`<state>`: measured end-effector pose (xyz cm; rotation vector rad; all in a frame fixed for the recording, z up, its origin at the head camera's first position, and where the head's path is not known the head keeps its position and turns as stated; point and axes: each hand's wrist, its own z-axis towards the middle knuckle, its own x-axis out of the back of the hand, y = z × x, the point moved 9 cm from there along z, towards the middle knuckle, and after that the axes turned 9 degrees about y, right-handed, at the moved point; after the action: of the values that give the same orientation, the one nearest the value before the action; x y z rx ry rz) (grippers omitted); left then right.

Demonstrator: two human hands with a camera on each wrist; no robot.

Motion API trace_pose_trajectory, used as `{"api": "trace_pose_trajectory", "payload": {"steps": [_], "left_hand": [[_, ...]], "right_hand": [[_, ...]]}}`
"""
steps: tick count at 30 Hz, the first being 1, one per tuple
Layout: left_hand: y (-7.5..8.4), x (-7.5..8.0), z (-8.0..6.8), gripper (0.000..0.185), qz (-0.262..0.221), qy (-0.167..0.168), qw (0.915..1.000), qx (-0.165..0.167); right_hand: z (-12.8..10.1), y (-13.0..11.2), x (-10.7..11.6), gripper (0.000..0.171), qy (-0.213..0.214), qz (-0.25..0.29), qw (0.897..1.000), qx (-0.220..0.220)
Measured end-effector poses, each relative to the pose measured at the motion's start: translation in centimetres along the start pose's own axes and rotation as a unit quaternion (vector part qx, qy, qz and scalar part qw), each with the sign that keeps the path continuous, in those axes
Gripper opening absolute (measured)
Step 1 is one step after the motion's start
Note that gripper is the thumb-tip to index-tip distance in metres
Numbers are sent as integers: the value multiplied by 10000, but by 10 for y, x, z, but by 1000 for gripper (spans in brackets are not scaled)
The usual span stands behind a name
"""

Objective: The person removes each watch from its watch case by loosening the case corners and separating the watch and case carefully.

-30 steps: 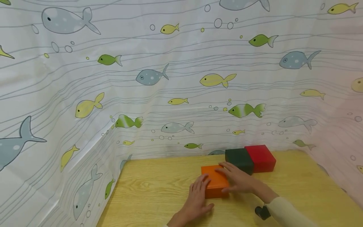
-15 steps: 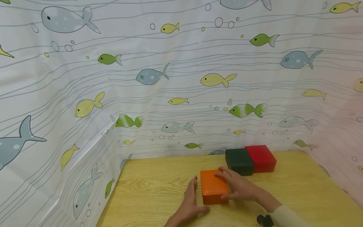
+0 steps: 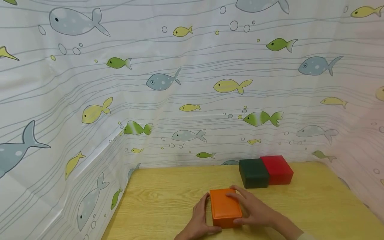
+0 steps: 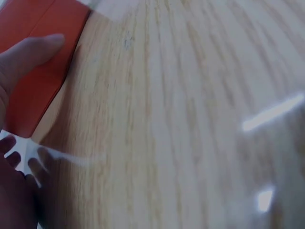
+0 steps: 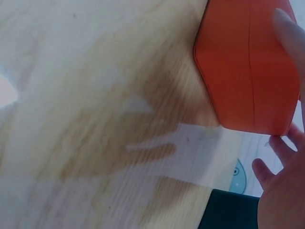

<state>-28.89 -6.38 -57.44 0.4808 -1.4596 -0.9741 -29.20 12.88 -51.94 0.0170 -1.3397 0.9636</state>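
An orange box (image 3: 225, 205) with a leather-like surface and a seam along its side sits on the wooden table, between both hands. My left hand (image 3: 198, 218) holds it from the left, fingers along its left side and thumb at the front; the left wrist view shows that thumb (image 4: 35, 55) against the orange side. From the right, my right hand (image 3: 255, 210) grips the box, with fingers over its top edge and far corner and the thumb low at the front right. In the right wrist view the box (image 5: 248, 71) fills the upper right.
A dark green box (image 3: 254, 173) and a red box (image 3: 277, 170) stand side by side at the table's back right. Around the wooden table (image 3: 162, 200) hangs a white fish-print sheet (image 3: 168, 96), behind it and on both sides.
The orange box has slid toward the person, away from the green box. My left hand came off its top, moved to its left side and now holds it; the right hand moved along with it.
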Motion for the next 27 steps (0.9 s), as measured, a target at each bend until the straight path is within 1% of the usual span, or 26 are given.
{"api": "trace_pose_trajectory", "payload": {"steps": [3, 7, 10, 12, 15, 17, 19, 22, 27], "left_hand": [[-1, 1, 0, 124, -29, -105, 9999, 29], [-1, 2, -1, 124, 14, -149, 9999, 48], [2, 3, -1, 124, 119, -64, 9998, -110], [4, 4, -1, 124, 235, 36, 9993, -301], [5, 5, -1, 122, 376, 187, 9977, -537], [5, 5, -2, 121, 380, 253, 9970, -627], [3, 5, -2, 120, 348, 302, 9969, -636], [0, 4, -2, 120, 375, 409, 9962, -675], [-5, 1, -1, 122, 526, 437, 9961, -555]], "right_hand": [[-1, -3, -1, 82, 40, 24, 10000, -22], [-2, -6, -2, 81, 100, 160, 9998, -75], [-4, -5, -4, 80, 251, 242, 9994, -27], [-5, -3, -7, 80, 361, 288, 9989, -16], [-7, 3, -14, 80, 410, 422, 9982, -105], [-9, 8, -20, 81, 347, 589, 9972, -296], [-11, 12, -24, 80, 297, 703, 9960, -455], [-11, 16, -25, 80, 298, 645, 9958, -568], [-10, 15, -20, 77, 467, 293, 9979, -325]]}}
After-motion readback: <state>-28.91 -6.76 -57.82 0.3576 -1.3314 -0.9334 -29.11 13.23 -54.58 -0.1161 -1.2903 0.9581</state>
